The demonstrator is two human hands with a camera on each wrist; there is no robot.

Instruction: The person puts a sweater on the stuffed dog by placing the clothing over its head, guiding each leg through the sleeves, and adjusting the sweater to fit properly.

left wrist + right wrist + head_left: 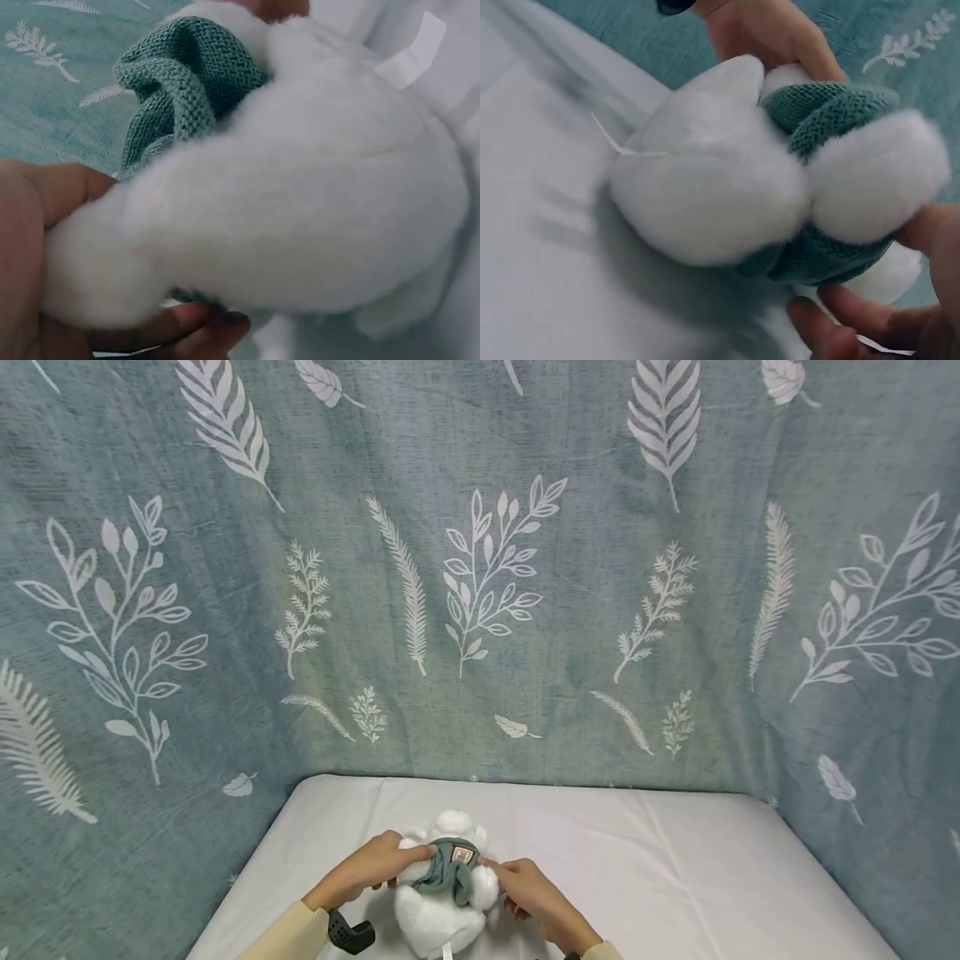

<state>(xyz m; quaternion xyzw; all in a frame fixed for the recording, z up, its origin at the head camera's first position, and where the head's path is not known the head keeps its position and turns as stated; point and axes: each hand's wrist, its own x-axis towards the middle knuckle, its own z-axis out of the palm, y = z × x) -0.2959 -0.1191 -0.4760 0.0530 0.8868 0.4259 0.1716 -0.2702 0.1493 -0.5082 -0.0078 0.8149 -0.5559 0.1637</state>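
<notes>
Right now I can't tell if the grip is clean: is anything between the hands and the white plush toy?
Nothing visible: the left hand and right hand grip the plush toy directly, beside its bunched green knit garment.

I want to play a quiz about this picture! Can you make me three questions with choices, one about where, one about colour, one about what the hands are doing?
1. Where is the plush toy?
A. On the white sheet
B. On the floor
C. On a shelf

2. What colour is its knitted sweater?
A. Red
B. Green
C. Yellow

3. What are the left hand and right hand doing?
A. Resting apart
B. Clapping
C. Holding the toy

Answers: 1 A, it lies on the sheet; 2 B, the knit looks teal green; 3 C, fingers curl round it on both sides.
</notes>
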